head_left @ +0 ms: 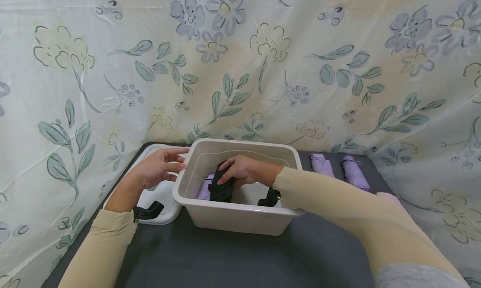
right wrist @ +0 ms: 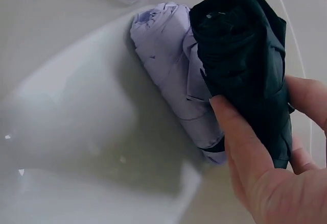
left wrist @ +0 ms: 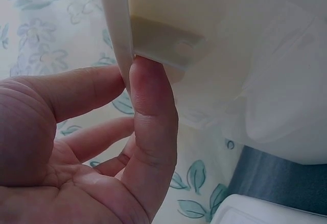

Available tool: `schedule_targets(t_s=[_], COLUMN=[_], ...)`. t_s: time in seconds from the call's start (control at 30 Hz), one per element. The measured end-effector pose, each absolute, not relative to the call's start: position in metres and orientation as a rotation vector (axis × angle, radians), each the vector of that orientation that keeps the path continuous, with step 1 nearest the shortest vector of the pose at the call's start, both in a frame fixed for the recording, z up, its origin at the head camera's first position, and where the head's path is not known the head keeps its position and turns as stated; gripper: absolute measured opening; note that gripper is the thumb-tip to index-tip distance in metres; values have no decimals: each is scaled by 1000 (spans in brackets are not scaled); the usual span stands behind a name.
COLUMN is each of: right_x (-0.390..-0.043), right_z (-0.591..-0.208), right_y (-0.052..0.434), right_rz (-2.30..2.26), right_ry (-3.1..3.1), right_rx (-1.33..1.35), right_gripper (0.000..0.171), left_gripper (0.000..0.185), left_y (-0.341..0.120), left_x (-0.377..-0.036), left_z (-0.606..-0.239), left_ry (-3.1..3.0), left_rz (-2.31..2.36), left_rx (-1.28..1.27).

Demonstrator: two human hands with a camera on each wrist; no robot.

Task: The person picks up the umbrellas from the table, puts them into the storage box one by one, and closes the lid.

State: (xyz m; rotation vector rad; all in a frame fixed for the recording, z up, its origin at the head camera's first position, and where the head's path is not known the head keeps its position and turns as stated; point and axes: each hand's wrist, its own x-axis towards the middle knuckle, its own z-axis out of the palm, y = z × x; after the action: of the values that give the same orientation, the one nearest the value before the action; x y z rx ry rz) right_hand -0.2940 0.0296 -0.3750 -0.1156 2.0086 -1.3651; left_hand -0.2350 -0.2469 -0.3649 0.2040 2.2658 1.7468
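Plainly soft goods: black rolled cloth (head_left: pixel 221 183), held down inside the beige plastic bin (head_left: pixel 240 221) by the right hand (head_left: pixel 240 171), thumb and fingers curled round its near end. Lies against a lilac rolled cloth (right wrist: pixel 173 66) already on the bin floor, the two touching side by side near the left wall. Looks light and limp, probably a thin knit; likely to slacken or unroll if pinched by a loose edge, so better taken round the middle of the roll, across the layers. Not slippery, not fragile, by the look of it. Meanwhile the left hand (head_left: pixel 158 167) rests on the bin's left rim with fingers nearly straight, thumb tip pressed under the lip, gripping nothing. Beside that hand, a white lid (head_left: pixel 161 208) flat on the dark grey table (head_left: pixel 225 258). Right of the bin, two more lilac rolls (head_left: pixel 322 163) side by side, well apart from both hands. Behind and to both sides, a floral sheet (head_left: pixel 263 71) hung as a backdrop, hiding the rest of the room.
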Motion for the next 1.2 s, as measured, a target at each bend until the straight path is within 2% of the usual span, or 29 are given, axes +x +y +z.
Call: schedule_targets(t_s=[1.2], right_x=[-291], right_z=[-397], right_y=[24], right_rz=[-1377], right_ry=[1997], right_rx=[-125], right_gripper=[50], left_gripper=[71], left_y=[-248], left_x=[-235], left_z=[-365], left_ry=[2255], left_rz=[1758], left_rx=[224])
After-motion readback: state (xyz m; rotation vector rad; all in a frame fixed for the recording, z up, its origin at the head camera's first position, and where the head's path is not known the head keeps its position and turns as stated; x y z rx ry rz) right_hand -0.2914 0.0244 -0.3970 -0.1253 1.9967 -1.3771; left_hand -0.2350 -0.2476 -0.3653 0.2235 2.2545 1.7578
